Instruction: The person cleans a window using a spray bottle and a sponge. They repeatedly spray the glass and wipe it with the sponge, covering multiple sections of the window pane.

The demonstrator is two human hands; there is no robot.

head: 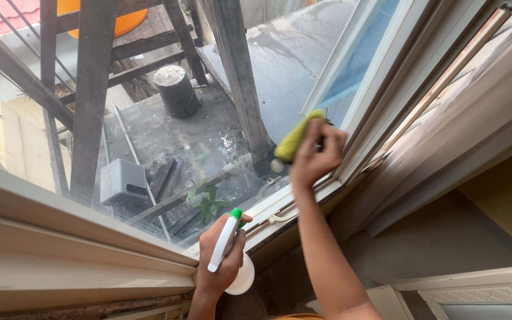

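1. Head view, looking down along a window. Right hand (315,155) is closed around a yellow-green cloth (294,139), pressing it against the glass pane (167,136) just beside the white window frame (362,127) at the pane's corner.
2. Left hand (223,264) is wrapped around a white spray bottle (232,261) with a green nozzle tip, held low by the sill (78,237); bottle tilted, nozzle toward the glass.
3. Risk: the cloth is bunched, only part of it on the glass. Fingers could slide off the wad and smear the pane, or the cloth could drop to the sill.
4. Risk: the right arm is stretched out far across the pane. Hard pressure at the corner could make the hand slip into the frame edge.
5. Risk: a squeeze of the trigger while the bottle is angled could spray the sill or the right forearm instead of glass.
6. Outside, below the glass: dark bucket (176,89), grey box (122,181), wooden beams (93,95). Not involved.
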